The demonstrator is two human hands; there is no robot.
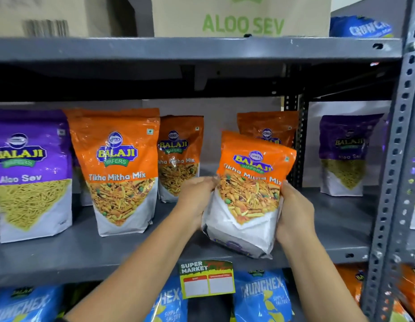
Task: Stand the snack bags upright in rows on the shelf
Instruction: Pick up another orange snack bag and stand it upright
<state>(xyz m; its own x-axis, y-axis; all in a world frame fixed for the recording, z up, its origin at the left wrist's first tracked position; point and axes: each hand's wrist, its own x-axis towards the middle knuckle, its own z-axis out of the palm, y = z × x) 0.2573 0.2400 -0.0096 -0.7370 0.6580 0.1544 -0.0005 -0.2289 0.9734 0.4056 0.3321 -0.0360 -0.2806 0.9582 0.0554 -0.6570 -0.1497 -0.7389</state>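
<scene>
- Blue Crunchex bags (262,296) nearest, on the level below; yellow "Super Market" price tag (207,280) clipped to the shelf edge just above them.
- Left hand (197,201) and right hand (295,214) clamped on either side of one orange Tikha Mitha Mix bag (250,194), fingers wrapped round its lower half.
- Held bag tilted, top leaning left and back, bottom corner at the front lip of the grey metal shelf (85,249); touching or just above it, cannot tell.
- Front row to the left: orange Tikha Mitha Mix bag, front (119,168) upright, then purple Aloo Sev bag (31,175) upright at far left, just beside it.
- Back row: orange bag, rear left (178,156) upright behind the front one; orange bag, rear right (267,127) directly behind the held bag, mostly hidden by it.
- Second purple Aloo Sev bag, right (346,154) upright, well apart near the perforated upright post (392,182).
- Upper level: cardboard box printed "ALOO SEV" (241,17), plain box (50,15) to its left, blue bag (362,27) at right.
</scene>
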